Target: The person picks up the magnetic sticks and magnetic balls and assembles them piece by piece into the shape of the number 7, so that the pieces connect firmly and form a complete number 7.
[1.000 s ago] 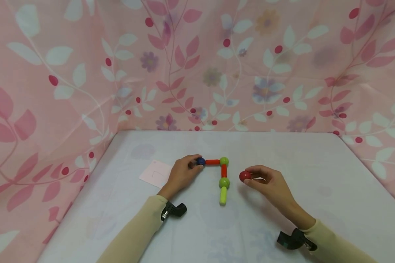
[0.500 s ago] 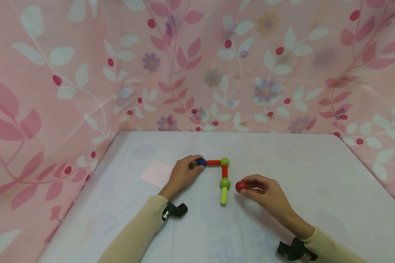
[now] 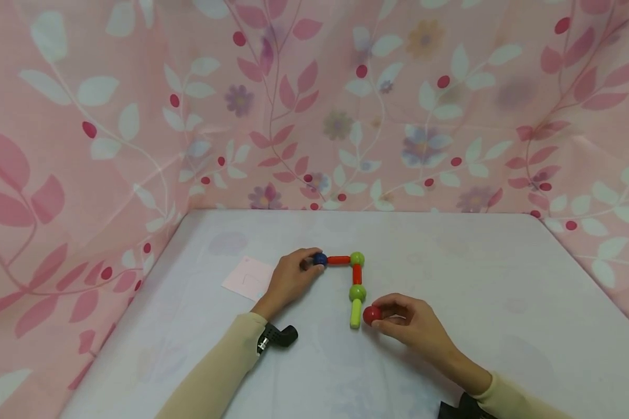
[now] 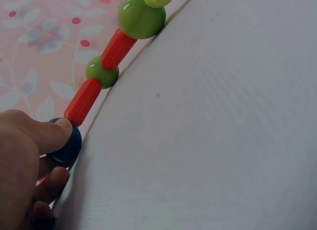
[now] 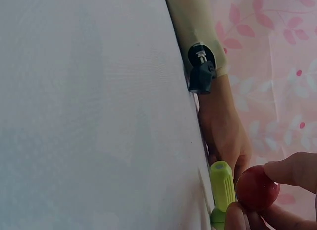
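My left hand point(image 3: 290, 276) pinches a blue ball point(image 3: 320, 259) at the left end of a chain lying on the table. From that ball a red rod point(image 3: 338, 260) runs right to a green ball point(image 3: 357, 259). A second red rod point(image 3: 357, 274) comes down toward me to another green ball point(image 3: 357, 293), and a yellow-green rod point(image 3: 355, 314) sticks out from it with its near end bare. Between thumb and fingers my right hand point(image 3: 416, 320) holds a red ball point(image 3: 372, 315), just right of the yellow-green rod. In the right wrist view the red ball point(image 5: 257, 188) appears beside that rod point(image 5: 222, 185).
A pink paper square point(image 3: 247, 278) with a thin line drawing lies left of the chain, partly behind the left hand. The table point(image 3: 477, 262) has a white cloth, and a pink floral curtain point(image 3: 314, 105) hangs behind it and at the sides.
The right hand has brought the red ball toward me and to the left, from beside the upper part of the chain to beside the yellow-green rod. The left hand keeps its hold.
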### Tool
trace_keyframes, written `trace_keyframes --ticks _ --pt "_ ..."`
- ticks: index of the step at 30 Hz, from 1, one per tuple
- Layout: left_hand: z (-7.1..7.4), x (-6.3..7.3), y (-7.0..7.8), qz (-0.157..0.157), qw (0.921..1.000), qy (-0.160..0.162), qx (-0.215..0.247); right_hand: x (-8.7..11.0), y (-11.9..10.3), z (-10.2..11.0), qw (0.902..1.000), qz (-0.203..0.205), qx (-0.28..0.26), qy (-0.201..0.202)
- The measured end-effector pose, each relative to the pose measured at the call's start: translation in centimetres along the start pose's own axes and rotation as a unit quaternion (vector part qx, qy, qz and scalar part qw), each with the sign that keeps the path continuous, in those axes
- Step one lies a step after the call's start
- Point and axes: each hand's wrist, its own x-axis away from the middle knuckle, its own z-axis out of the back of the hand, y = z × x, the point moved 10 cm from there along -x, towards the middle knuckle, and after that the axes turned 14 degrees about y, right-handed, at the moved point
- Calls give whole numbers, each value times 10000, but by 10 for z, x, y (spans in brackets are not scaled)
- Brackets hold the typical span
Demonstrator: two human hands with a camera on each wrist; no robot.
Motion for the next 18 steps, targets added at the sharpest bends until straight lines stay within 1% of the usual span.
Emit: trace_keyframes --ticks 2,7,12,18 --pt "0 -1 1 -18 10000 2 -1 2 -1 -3 9999 16 -89 -60" --pt "0 0 1 67 10000 -24 40 8 -4 -12 9996 53 -201 -206" --pt "0 0 1 27 10000 -20 24 13 -2 -19 9991 -190 -193 -322" --pt "0 1 2 1 10000 -3 63 18 2 -25 9984 -349 -109 -423"
